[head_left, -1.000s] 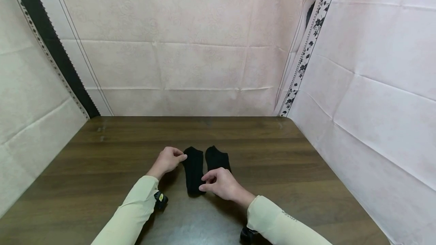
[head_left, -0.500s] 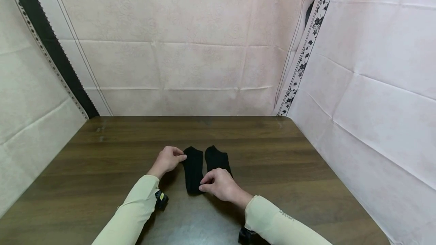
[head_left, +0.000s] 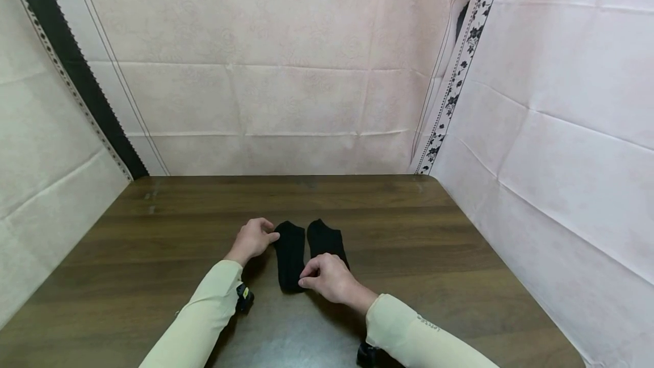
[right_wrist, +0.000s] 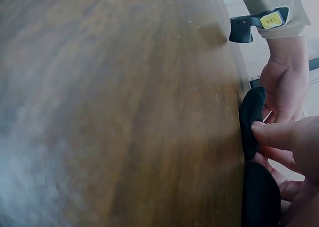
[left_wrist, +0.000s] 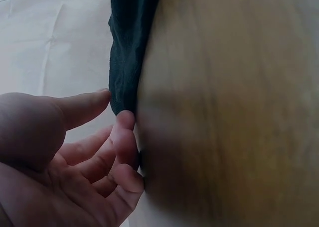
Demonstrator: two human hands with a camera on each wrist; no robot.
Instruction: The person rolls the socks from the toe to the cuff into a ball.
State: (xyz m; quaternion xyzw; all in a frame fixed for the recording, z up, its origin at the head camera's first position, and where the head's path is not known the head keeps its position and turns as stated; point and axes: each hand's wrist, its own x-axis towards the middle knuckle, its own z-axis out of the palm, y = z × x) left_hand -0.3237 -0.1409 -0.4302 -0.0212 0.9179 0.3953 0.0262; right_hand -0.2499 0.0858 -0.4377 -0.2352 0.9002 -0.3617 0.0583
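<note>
Two black ankle socks lie side by side on the brown wooden table: the left sock and the right sock. At the left sock's upper left edge is my left hand. Its thumb and index fingertips touch the edge with a gap between them, as the left wrist view shows at the sock's corner. My right hand pinches the left sock's lower right edge between thumb and index finger. It hides the lower part of the right sock. In the right wrist view the thumb presses on the sock.
The wooden table extends around the socks. A pale cloth hangs behind it, and another pale cloth with a floral border stands along the right side. Both wrists wear a black camera mount.
Little differs. My left index finger has eased slightly away from the left sock's edge. The right thumb and index finger have drawn closer together. Both socks stay in place.
</note>
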